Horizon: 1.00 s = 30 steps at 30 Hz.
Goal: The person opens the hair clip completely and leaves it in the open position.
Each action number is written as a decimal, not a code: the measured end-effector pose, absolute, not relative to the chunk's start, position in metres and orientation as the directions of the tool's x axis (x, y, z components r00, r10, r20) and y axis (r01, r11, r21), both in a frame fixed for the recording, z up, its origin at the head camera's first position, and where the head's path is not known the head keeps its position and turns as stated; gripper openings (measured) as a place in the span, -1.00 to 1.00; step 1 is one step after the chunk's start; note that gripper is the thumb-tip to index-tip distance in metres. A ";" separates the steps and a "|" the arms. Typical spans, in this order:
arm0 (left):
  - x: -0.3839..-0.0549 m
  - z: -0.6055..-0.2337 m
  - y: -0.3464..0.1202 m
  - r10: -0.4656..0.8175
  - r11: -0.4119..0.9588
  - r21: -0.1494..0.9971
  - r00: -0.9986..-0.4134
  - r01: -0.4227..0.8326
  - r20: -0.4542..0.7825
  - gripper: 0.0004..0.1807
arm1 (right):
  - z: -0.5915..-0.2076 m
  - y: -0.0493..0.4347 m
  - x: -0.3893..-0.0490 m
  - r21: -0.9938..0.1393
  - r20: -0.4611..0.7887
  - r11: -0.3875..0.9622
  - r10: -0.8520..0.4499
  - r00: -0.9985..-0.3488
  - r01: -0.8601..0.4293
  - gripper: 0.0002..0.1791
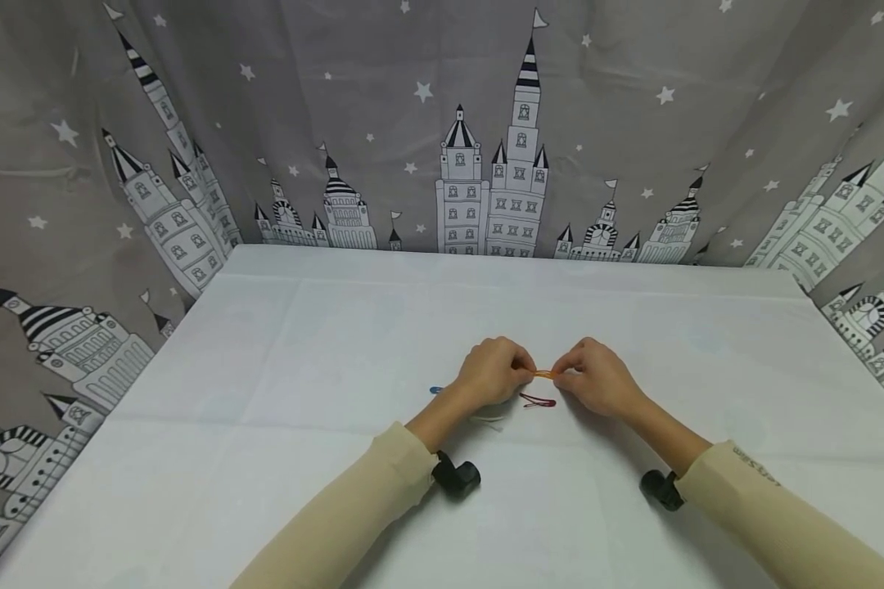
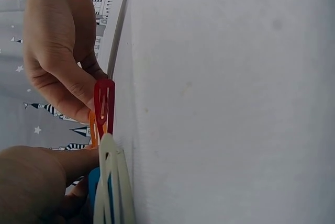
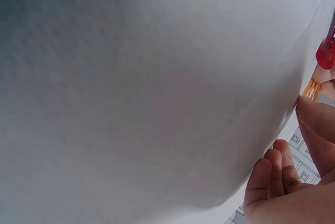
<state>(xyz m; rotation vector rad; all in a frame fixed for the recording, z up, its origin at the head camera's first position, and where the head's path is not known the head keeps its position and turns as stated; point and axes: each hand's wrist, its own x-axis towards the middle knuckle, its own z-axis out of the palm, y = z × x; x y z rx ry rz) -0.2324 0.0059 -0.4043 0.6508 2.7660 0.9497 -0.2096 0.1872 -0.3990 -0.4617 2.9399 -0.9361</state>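
Observation:
An orange snap hair clip [image 1: 543, 374] is stretched between both hands, low over the white table. My left hand [image 1: 492, 372] pinches its left end between thumb and fingers, and my right hand [image 1: 595, 378] pinches the opposite end. Just in front of it lies a red hair clip [image 1: 538, 401], seen close in the left wrist view. A cream hair clip [image 2: 109, 177] lies nearer to the left wrist camera. Behind the left hand a blue hair clip [image 1: 436, 390] shows only its tip in the head view; the hand hides the rest.
The table [image 1: 265, 474] has a white cover with fold creases. A grey curtain [image 1: 383, 98] printed with castles and stars hangs behind it and along both sides. Black wrist cameras [image 1: 457, 477] sit under the beige sleeves [image 1: 354, 507].

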 end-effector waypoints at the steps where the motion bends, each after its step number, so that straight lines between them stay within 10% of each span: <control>1: -0.232 -0.405 0.006 0.447 0.703 0.616 -0.894 0.355 0.005 -0.94 | -0.399 0.187 -0.209 -0.569 0.072 0.774 -0.288 -0.955 -0.277 -0.92; 30: -0.215 -0.391 -0.016 0.500 0.567 0.685 -0.852 0.458 0.155 -0.90 | -0.386 0.184 -0.181 -0.727 0.168 0.611 -0.283 -0.944 -0.313 -0.91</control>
